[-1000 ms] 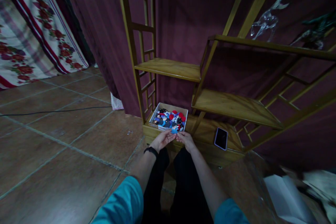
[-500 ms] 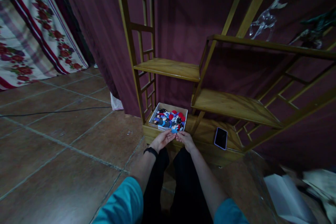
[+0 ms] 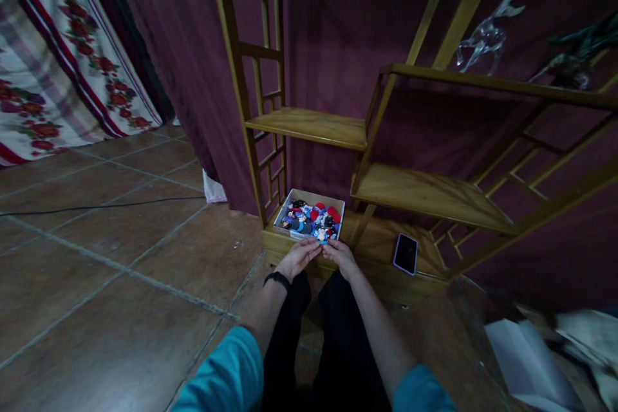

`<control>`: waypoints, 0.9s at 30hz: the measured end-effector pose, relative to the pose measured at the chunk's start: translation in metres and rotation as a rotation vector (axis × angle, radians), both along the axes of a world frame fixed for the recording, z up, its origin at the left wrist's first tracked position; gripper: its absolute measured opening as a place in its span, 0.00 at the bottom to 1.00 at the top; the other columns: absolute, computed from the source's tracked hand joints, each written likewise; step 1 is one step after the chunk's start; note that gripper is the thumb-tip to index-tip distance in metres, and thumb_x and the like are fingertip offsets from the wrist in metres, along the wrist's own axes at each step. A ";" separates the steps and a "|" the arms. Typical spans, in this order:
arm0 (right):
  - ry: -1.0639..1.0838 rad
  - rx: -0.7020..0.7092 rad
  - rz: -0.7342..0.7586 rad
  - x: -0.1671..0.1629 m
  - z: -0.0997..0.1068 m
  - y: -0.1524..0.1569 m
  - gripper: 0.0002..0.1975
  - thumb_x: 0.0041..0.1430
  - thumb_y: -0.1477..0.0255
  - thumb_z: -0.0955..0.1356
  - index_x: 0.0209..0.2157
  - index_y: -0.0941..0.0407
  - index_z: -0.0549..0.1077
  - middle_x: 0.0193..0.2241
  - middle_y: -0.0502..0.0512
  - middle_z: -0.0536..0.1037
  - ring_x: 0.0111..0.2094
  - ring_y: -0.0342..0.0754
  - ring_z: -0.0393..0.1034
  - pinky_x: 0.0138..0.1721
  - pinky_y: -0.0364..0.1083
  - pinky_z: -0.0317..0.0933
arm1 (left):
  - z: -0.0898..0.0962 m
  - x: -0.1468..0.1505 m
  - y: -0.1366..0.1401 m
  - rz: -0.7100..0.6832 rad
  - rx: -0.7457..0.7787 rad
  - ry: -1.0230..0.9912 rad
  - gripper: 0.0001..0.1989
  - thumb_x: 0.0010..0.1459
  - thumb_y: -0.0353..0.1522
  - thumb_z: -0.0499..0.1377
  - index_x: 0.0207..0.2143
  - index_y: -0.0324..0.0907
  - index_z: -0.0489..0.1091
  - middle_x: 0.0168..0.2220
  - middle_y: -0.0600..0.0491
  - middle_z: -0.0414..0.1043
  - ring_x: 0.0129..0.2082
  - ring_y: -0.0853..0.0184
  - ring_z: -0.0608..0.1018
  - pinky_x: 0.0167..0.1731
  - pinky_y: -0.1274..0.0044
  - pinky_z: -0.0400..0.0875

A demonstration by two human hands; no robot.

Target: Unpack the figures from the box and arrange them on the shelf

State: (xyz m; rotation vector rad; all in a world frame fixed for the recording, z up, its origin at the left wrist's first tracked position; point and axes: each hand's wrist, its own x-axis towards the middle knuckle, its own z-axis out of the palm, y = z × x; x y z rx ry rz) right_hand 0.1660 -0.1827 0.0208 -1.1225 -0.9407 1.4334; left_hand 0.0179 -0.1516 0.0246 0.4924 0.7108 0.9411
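A small blue and white figure piece [image 3: 322, 237] is pinched between the fingertips of both hands, at the near edge of a shallow cardboard box [image 3: 295, 236]. My left hand [image 3: 300, 256] comes from the left with its fingers closed on the piece. From the right, my right hand [image 3: 340, 253] grips its other side with thumb and fingers. Inside the box lies a jumble of small coloured pieces [image 3: 309, 215], among them red, black, purple and white ones. They are too small to name exactly.
The box stands on the low base of a wooden shelf unit [image 3: 309, 127]. A phone [image 3: 405, 253] lies on the base to the right. A clear deer figurine [image 3: 485, 38] stands on an upper shelf. A black cable [image 3: 101, 206] crosses the tiled floor at left.
The held piece now shows a white and blue figured face, where a plain blue surface showed before. Both hands stay nearly in place.
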 end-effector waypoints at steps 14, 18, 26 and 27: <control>-0.057 0.001 0.032 0.000 0.001 0.000 0.19 0.40 0.62 0.72 0.37 0.54 0.75 0.36 0.53 0.77 0.35 0.45 0.69 0.35 0.42 0.62 | 0.001 0.003 -0.003 0.082 0.058 0.071 0.19 0.41 0.14 0.63 0.36 0.37 0.70 0.30 0.52 0.75 0.30 0.72 0.77 0.39 0.80 0.69; -0.067 0.010 0.030 -0.001 0.000 0.000 0.19 0.41 0.62 0.72 0.37 0.54 0.75 0.36 0.52 0.77 0.35 0.44 0.69 0.35 0.42 0.62 | 0.001 0.004 -0.004 0.091 0.080 0.074 0.19 0.40 0.15 0.63 0.36 0.36 0.71 0.30 0.50 0.75 0.30 0.72 0.77 0.38 0.80 0.69; -0.042 0.024 0.031 -0.001 0.000 0.000 0.18 0.40 0.63 0.72 0.36 0.53 0.75 0.35 0.52 0.77 0.35 0.44 0.69 0.35 0.42 0.62 | -0.004 0.002 0.000 0.051 0.076 0.039 0.21 0.39 0.15 0.64 0.38 0.35 0.72 0.33 0.49 0.76 0.32 0.71 0.77 0.39 0.81 0.69; -0.038 0.023 0.036 -0.001 0.000 -0.001 0.18 0.40 0.63 0.72 0.36 0.53 0.75 0.36 0.52 0.77 0.35 0.45 0.69 0.35 0.42 0.62 | -0.004 0.002 0.000 0.056 0.080 0.040 0.21 0.38 0.15 0.64 0.38 0.36 0.72 0.34 0.49 0.76 0.32 0.71 0.77 0.39 0.81 0.69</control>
